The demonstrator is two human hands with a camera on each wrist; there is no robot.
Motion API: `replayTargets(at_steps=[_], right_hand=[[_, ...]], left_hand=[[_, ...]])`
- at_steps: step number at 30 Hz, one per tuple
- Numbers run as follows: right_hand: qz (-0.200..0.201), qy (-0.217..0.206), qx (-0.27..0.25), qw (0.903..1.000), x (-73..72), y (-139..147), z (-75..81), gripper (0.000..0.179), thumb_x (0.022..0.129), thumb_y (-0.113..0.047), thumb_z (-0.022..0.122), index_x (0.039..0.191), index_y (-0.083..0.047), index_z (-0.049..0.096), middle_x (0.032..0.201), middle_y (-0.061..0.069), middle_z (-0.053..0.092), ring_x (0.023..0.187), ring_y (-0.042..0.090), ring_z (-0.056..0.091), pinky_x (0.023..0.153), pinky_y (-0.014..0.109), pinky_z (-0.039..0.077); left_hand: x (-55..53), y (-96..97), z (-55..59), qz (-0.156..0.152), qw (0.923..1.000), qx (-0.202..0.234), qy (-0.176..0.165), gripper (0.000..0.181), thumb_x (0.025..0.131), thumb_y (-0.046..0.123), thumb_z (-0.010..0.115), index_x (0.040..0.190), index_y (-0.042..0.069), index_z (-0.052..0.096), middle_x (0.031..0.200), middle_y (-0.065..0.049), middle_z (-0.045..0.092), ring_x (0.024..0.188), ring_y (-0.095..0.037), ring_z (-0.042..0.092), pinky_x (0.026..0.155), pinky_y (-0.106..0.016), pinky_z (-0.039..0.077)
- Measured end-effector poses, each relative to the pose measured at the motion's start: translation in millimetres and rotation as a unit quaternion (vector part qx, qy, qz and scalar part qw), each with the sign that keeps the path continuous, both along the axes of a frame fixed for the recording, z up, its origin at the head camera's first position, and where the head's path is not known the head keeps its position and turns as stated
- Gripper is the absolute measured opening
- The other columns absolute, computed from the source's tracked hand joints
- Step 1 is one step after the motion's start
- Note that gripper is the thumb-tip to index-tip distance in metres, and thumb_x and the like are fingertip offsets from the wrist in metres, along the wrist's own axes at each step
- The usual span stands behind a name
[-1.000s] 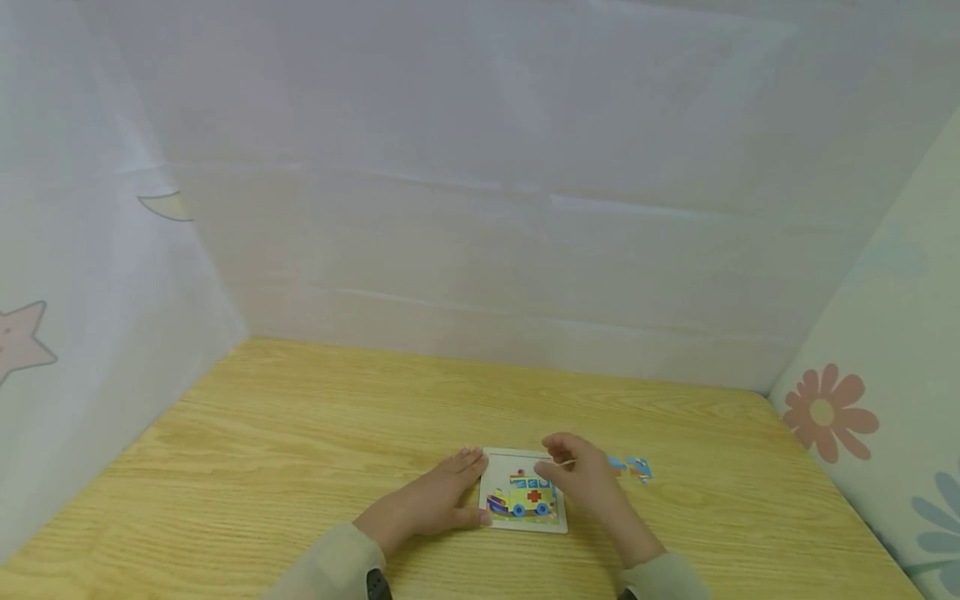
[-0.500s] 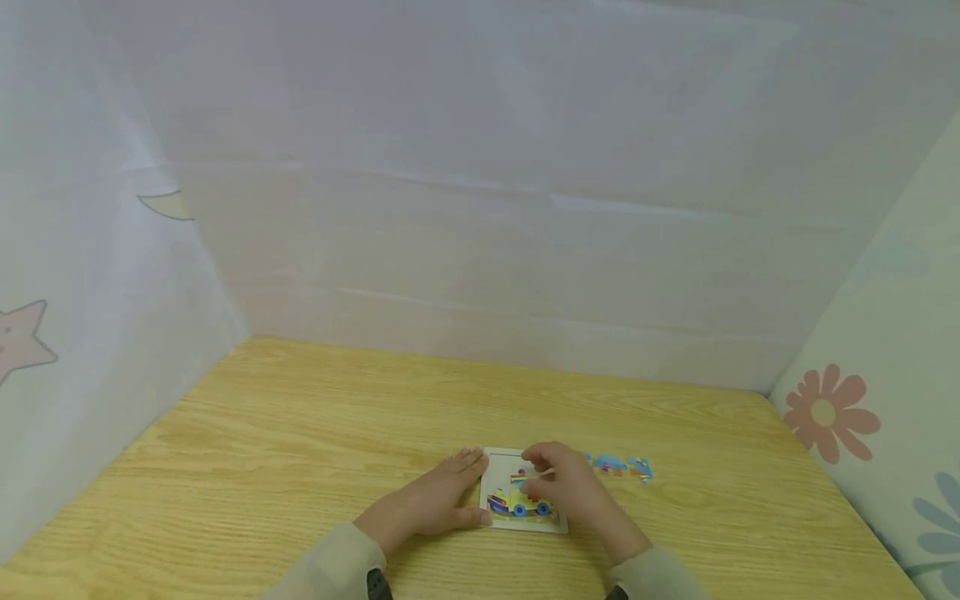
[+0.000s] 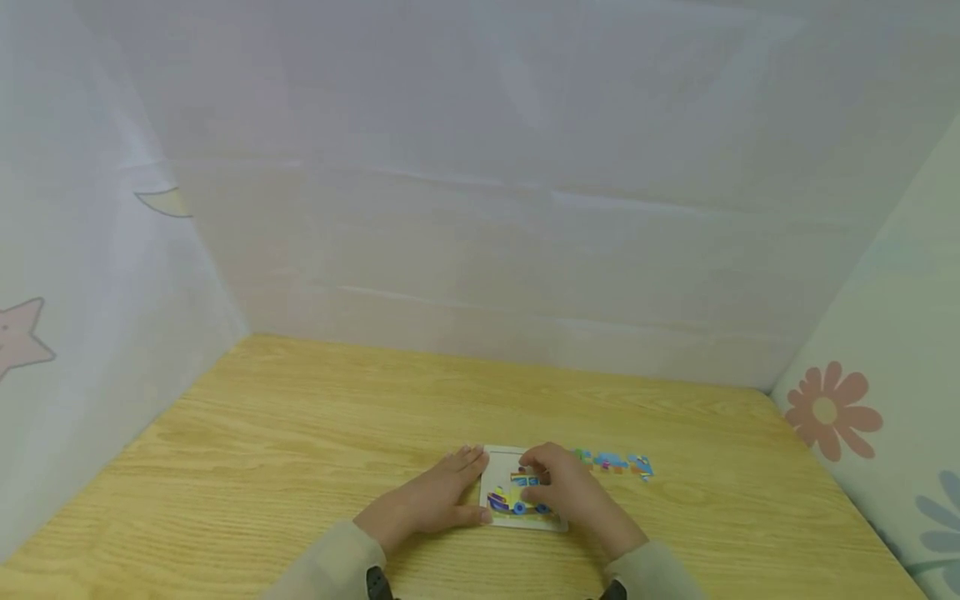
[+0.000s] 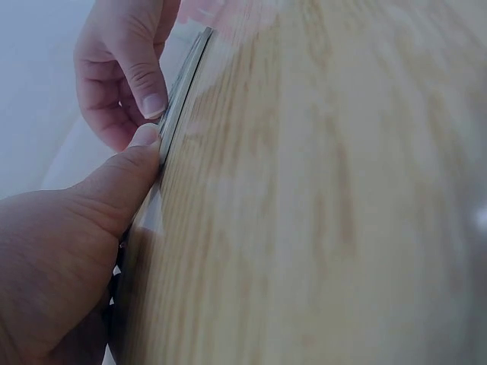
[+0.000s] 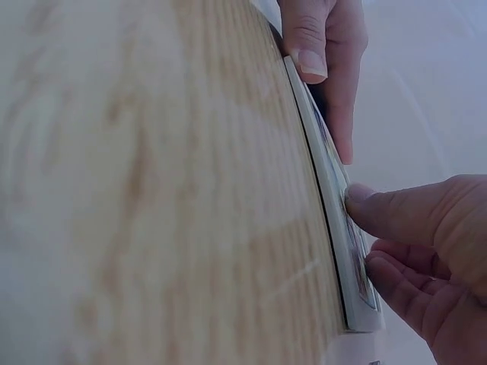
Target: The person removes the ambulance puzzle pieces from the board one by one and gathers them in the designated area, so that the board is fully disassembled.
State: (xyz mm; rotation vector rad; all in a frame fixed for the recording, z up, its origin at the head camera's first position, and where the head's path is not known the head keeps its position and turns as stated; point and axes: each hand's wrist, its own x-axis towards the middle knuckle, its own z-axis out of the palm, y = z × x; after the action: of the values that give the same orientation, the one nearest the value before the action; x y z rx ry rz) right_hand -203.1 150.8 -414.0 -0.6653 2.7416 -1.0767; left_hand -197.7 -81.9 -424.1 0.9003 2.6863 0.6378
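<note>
A small jigsaw board (image 3: 501,463) with a pale frame lies on the table, an ambulance picture (image 3: 498,502) across its lower part and bare backing above. My left hand (image 3: 435,500) rests along its left side, fingers extended at the upper left edge and thumb on the lower left corner. Over the right half is my right hand (image 3: 573,492), hiding part of the ambulance. In the right wrist view its thumb (image 5: 373,209) touches the board's face, the other fingers bent and set apart from the thumb. In the left wrist view, the left thumb (image 4: 125,179) lies against the frame.
Several loose blue, multicoloured jigsaw pieces (image 3: 611,461) lie in a row right of the board, partly behind the right hand. The wood-grain table (image 3: 337,417) meets a pale back curtain (image 3: 480,250) and patterned side panels, with a red flower (image 3: 825,410) at right.
My right hand has moved left and slightly down from the board's upper right edge onto the ambulance picture, uncovering more loose pieces. My left hand has stayed in place.
</note>
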Motion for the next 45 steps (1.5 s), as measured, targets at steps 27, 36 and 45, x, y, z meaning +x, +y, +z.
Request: replayTargets(at_steps=[27,36,45], right_hand=[[0.010,0.008,0.228,0.9737,-7.0,-33.2,27.6,0.024,0.073,-0.009,0.078,0.086,-0.005,0.059,0.080,0.001,0.051,0.071,0.013,0.047,0.065,0.029,0.048],[0.019,-0.035,0.230,0.9725,-9.8,-34.6,37.8,0.024,0.074,-0.010,0.077,0.089,-0.002,0.061,0.081,0.001,0.051,0.071,0.014,0.047,0.062,0.027,0.048],[0.019,-0.045,0.248,0.9675,-10.8,-34.5,39.1,0.026,0.074,-0.013,0.078,0.091,-0.004,0.060,0.081,0.001,0.051,0.071,0.014,0.047,0.061,0.028,0.047]], left_hand=[[-1.0,0.4,0.1,0.004,1.0000,0.005,0.001,0.084,0.086,0.054,0.055,0.145,0.001,0.027,0.153,-0.015,0.020,0.141,-0.032,0.017,0.114,-0.047,0.018],[-2.6,-1.1,-1.8,0.000,0.9999,0.005,0.012,0.084,0.086,0.053,0.055,0.144,0.000,0.028,0.152,-0.016,0.022,0.140,-0.032,0.019,0.114,-0.047,0.019],[-0.7,0.3,-0.5,-0.001,0.9999,0.008,0.012,0.083,0.086,0.053,0.054,0.144,0.000,0.027,0.152,-0.015,0.022,0.140,-0.032,0.018,0.114,-0.046,0.019]])
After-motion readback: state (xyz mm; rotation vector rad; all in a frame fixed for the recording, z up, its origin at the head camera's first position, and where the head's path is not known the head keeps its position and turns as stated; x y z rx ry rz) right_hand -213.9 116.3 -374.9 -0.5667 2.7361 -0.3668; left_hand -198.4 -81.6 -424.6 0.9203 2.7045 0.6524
